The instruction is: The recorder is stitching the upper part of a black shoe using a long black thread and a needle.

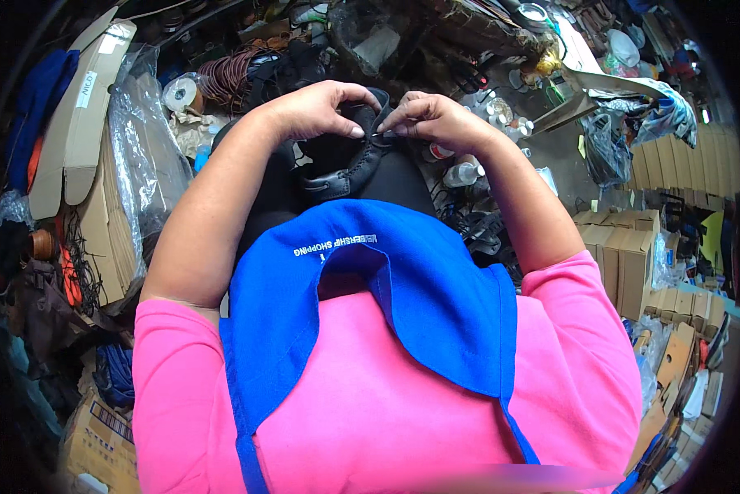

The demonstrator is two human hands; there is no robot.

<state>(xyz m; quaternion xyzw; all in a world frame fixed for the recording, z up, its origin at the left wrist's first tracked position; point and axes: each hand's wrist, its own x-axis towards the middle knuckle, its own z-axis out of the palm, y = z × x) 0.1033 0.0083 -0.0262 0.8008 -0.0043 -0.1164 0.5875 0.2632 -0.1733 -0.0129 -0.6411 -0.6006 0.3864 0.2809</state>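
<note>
A black leather piece, which looks like a shoe, rests over my lap between both hands. Stitching runs along its curved edge, and its near end is shiny. My left hand curls over its far left part, gripping the rim between thumb and fingers. From the other side my right hand pinches at the same rim, fingertips together. A tiny bright glint shows at those fingertips, like a needle or thin metal tip, too small to make out. Below lies my blue apron.
Cardboard sheets and clear plastic wrapping stand at left. A white spool and brown cord coils lie at the far left. Bottles and jars crowd the right, with cardboard boxes beyond.
</note>
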